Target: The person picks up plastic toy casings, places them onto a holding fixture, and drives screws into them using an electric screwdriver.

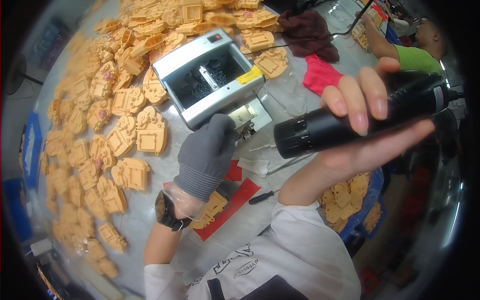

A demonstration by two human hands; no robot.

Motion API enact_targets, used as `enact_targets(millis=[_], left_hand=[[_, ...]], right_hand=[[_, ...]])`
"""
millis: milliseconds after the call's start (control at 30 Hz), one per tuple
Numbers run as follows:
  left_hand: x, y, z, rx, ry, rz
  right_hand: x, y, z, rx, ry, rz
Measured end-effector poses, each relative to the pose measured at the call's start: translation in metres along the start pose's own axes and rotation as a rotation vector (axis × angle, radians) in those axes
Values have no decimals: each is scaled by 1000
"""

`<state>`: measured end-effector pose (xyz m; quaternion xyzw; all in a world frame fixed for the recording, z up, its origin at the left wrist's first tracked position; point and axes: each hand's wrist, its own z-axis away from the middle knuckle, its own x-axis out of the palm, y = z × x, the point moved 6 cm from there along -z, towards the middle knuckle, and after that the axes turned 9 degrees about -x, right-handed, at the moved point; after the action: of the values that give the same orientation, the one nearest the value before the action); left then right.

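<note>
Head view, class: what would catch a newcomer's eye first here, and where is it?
First, the black electric screwdriver held up at centre right in the bare right hand. Next, the gloved left hand at the grey screw feeder box in the middle. Then the spread of orange plastic parts covering the table's left side.

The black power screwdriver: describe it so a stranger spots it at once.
Start at the grey metal box mid-table, then look right. The right hand holds the screwdriver above the table. It is a thick black cylinder with a corded rear, unlike the small loose screwdriver below.
</note>
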<state>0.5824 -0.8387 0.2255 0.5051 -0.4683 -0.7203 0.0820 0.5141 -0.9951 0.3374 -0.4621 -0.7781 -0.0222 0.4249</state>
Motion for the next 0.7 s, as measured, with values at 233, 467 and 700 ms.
enact_targets(millis=[233,467,700], left_hand=[[-16,3,25,-89,-44,184],[-68,-11,77,-148,25,340],[-40,-67,133,-277,205,399]], right_hand=[[1,6,-1,2,22,-6],[5,29,3,-18,8,56],[3,62,6,-21,-2,339]])
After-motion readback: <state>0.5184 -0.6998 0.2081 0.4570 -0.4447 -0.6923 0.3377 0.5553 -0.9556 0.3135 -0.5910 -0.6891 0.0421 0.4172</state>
